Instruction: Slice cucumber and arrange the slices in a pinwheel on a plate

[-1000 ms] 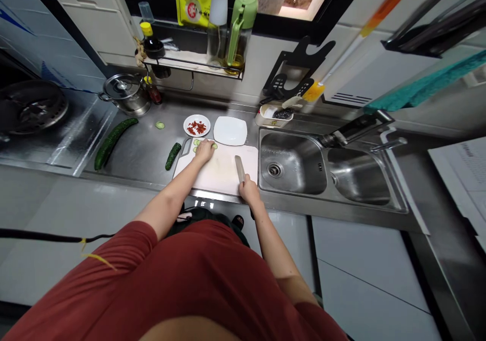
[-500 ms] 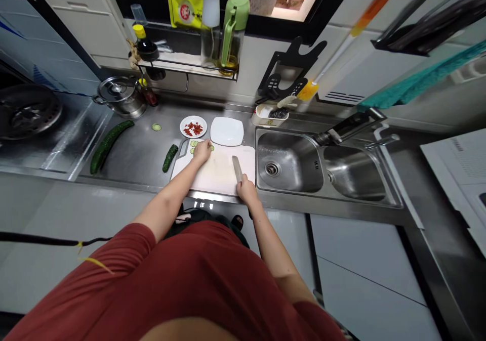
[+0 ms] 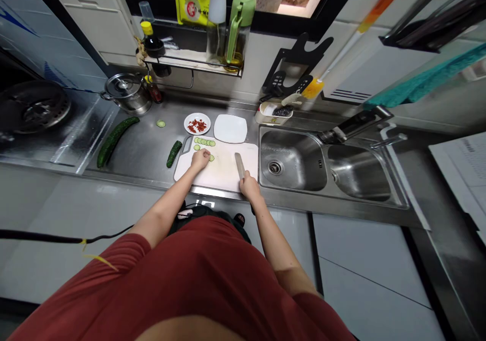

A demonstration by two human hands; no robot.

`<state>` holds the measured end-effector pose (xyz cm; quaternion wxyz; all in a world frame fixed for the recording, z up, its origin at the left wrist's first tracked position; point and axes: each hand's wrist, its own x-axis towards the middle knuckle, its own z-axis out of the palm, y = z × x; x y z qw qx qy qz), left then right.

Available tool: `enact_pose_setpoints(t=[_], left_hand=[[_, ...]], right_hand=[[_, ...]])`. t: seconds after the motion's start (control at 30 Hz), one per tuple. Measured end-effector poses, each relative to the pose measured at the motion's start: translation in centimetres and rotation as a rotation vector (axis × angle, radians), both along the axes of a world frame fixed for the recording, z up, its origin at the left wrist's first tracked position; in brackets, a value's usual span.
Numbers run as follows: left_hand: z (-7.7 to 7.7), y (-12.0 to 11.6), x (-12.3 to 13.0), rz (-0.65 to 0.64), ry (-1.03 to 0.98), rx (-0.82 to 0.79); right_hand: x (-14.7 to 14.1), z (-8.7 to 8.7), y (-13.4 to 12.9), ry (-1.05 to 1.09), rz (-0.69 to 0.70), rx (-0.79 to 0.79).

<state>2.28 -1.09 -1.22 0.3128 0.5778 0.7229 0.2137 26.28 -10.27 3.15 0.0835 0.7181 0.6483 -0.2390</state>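
Observation:
My left hand (image 3: 200,159) is over the left part of the white cutting board (image 3: 224,174), its fingers curled and closed. A cucumber slice (image 3: 211,158) shows at the fingertips; whatever lies under the fingers is hidden. Just above, a row of cucumber slices (image 3: 205,141) overlaps along the board's back edge, and a single slice (image 3: 196,147) sits below the row. In my right hand (image 3: 250,186) is a knife (image 3: 239,165), gripped by the handle. Its blade points away from me over the right side of the board.
Behind the board are a plate of chopped red pieces (image 3: 197,124) and a white plate (image 3: 230,128). A cucumber piece (image 3: 174,154), a cucumber end (image 3: 160,123) and a long cucumber (image 3: 116,141) lie to the left. The sink (image 3: 292,159) adjoins the board's right side.
My left hand has drawn back toward me from the back edge, uncovering the row of slices. The knife stays in my right hand in about the same place.

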Motion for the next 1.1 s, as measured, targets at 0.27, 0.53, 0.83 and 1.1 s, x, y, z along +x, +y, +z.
enact_pose_setpoints(t=[0.27, 0.53, 0.83, 1.1], left_hand=[[0.1, -1.4, 0.1, -0.051, 0.166, 0.08], [-0.8, -0.6, -0.3, 0.013, 0.14, 0.051], [-1.0, -0.3, -0.4, 0.01, 0.134, 0.026], [-0.9, -0.2, -0.4, 0.02, 0.123, 0.011]], right_hand=[[-0.9, 1.3, -0.5, -0.008, 0.088, -0.008], [-3.5, 2.2, -1.0, 0.014, 0.264, -0.011], [-5.1, 2.2, -0.7, 0.01, 0.323, -0.023], [-5.1, 1.7, -0.5, 0.0, 0.312, -0.036]])
